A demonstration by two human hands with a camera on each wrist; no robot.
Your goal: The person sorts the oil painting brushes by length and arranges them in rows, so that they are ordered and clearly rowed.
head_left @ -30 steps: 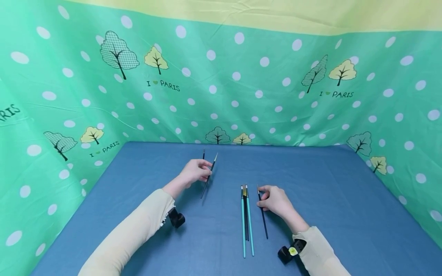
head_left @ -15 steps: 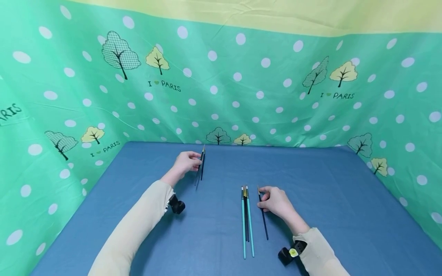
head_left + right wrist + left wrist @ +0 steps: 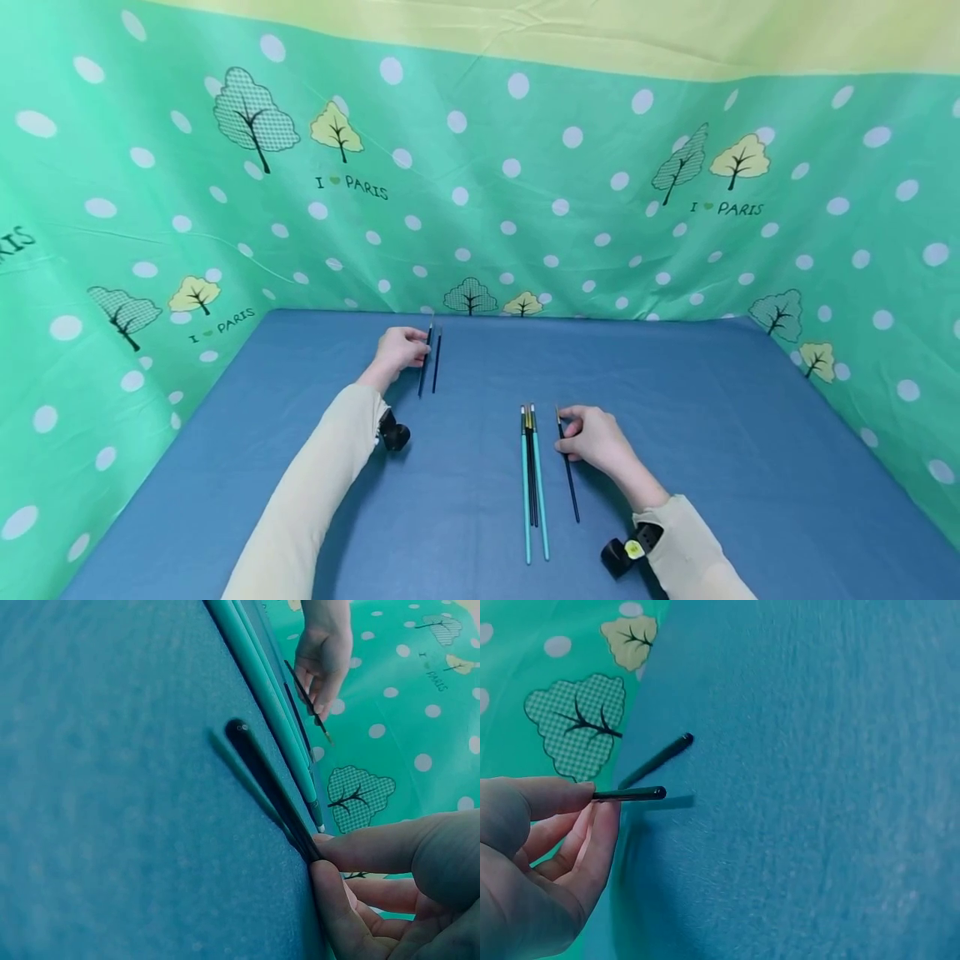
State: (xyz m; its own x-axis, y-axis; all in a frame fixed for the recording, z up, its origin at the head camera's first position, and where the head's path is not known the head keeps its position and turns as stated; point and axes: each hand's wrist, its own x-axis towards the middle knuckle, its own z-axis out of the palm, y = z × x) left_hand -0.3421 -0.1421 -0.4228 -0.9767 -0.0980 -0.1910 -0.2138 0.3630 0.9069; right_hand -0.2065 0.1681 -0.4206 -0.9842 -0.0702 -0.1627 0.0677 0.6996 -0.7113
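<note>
At the far left of the table, my left hand (image 3: 402, 348) pinches a thin black paintbrush (image 3: 424, 367) between thumb and fingers, bristles pointing away. Just right of it lies a second black paintbrush (image 3: 437, 362), nearly parallel. The left wrist view shows the held brush's rounded handle end (image 3: 649, 793) raised over its shadow. My right hand (image 3: 596, 437) pinches another black paintbrush (image 3: 570, 475) near its metal collar; its handle points toward me. Left of that hand lies a bundle of brushes, with turquoise-handled paintbrushes (image 3: 527, 500) on the outside and black-handled ones (image 3: 533, 483) between.
A blue cloth (image 3: 465, 517) covers the table. Behind it and along both sides hangs a green dotted curtain (image 3: 420, 250) printed with trees. Each wrist carries a small black camera (image 3: 393, 431).
My left hand has carried its paintbrush away from me and to the left, across to the left side of the lying brush, and turned it more upright in view. The right hand stays put.
</note>
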